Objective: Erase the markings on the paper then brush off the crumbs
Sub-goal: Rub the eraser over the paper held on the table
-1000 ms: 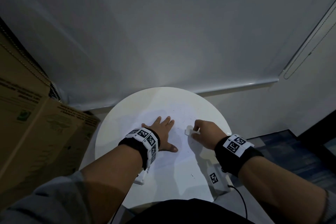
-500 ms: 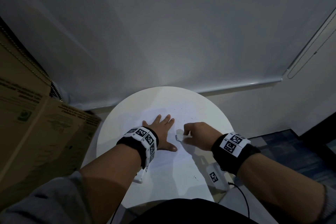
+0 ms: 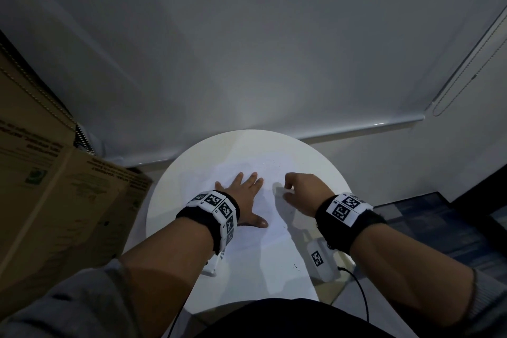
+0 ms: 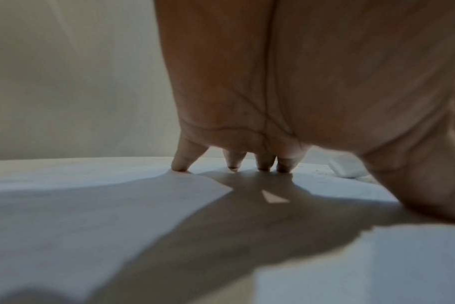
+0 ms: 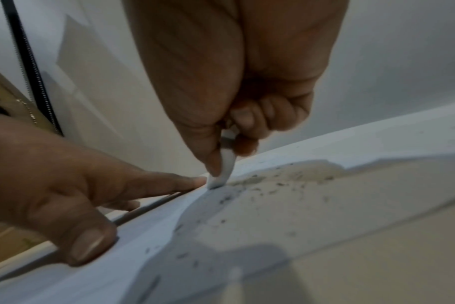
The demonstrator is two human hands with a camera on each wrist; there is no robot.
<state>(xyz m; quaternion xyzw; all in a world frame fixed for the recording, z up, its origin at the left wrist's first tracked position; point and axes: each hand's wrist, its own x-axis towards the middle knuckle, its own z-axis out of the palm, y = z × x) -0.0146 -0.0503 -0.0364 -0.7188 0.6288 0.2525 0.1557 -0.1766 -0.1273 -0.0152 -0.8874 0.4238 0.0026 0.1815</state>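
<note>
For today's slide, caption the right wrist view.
Right hand rubs a white eraser on paper; left hand steadies it amid crumbs.

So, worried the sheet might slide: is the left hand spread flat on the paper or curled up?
Spread flat: the left hand lies palm down, fingers straight, tips touching the paper.

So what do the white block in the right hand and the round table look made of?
The eraser looks like soft matte white rubber or vinyl: its tip is smudged grey and dark crumbs lie beside it. The table looks smooth, hard and white, perhaps laminate or painted; unclear which.
</note>
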